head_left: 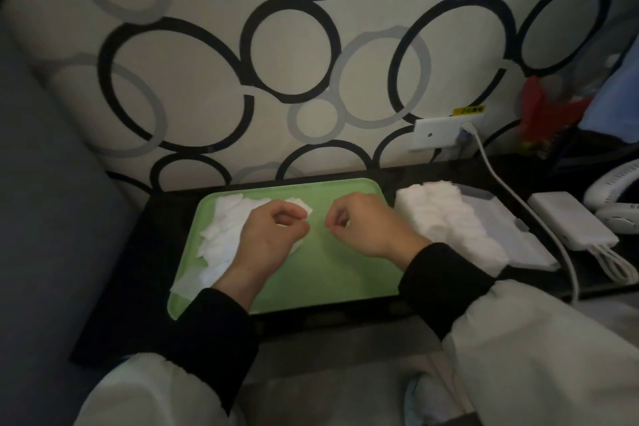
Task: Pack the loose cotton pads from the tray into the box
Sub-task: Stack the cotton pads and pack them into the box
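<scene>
Packing looks about half done: one row of packed pads (449,221) fills the single box (518,242) beside the tray's right edge. One heap of loose cotton pads (224,228), too many to count, lies along the left edge of the one tray (328,273). The left hand (273,228) curls over that heap, its grip unclear; the right hand (366,225) is curled, seemingly empty.

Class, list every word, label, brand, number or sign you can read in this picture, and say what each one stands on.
Yellow sticker above the wall socket: black characters, too blurred to read.
Green tray, cotton pads, box, white charger: no text shows on them.
</scene>
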Action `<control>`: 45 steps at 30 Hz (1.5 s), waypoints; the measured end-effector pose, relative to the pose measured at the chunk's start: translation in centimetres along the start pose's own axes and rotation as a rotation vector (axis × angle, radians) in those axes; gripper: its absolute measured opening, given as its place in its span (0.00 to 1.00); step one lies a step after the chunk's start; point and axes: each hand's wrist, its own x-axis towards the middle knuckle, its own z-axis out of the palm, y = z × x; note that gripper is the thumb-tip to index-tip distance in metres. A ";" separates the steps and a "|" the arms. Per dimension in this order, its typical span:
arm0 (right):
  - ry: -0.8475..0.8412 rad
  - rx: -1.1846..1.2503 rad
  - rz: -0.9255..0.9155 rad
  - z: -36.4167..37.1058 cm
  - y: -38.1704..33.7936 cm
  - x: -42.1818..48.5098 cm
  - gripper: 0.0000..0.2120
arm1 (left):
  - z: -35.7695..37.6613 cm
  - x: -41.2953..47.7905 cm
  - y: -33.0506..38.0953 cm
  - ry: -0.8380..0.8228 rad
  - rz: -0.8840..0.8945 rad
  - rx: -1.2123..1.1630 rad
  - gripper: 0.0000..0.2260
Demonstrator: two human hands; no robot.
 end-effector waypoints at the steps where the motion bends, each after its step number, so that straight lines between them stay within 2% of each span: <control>1: -0.027 0.016 -0.006 1.1 -0.6 0.5 0.06 | -1.2 0.1 -0.4 0.039 0.009 0.034 0.06; 6: -0.062 0.092 0.016 4.5 -2.7 2.4 0.12 | -6.0 0.8 -2.5 0.149 0.030 0.198 0.07; 9: -0.003 0.197 0.092 5.5 -3.7 3.5 0.14 | -8.0 1.0 -3.8 0.130 0.002 0.159 0.08; 16: 0.064 0.364 0.263 7.1 -5.4 5.4 0.26 | -10.3 0.8 -4.9 0.116 -0.034 0.089 0.06; 21: 0.085 0.521 0.345 8.0 -5.6 6.2 0.29 | -10.4 0.7 -4.8 0.103 -0.040 0.053 0.06; 27: 0.118 0.741 0.334 7.3 -5.4 6.3 0.26 | -10.0 0.6 -4.5 0.091 -0.037 0.038 0.06; 32: 0.071 0.836 0.260 6.1 -5.1 5.4 0.10 | -9.6 0.5 -4.3 0.087 -0.038 0.048 0.05; 38: -0.073 0.938 0.194 4.6 -4.3 4.0 0.14 | -8.2 0.3 -3.6 0.051 -0.043 -0.016 0.09; 41: -0.159 0.998 0.132 4.2 -4.0 3.3 0.15 | -7.2 -0.2 -2.3 -0.034 -0.092 -0.192 0.13; 45: -0.214 1.036 0.074 3.9 -3.9 2.6 0.18 | -6.0 -0.6 -1.4 -0.140 -0.118 -0.429 0.10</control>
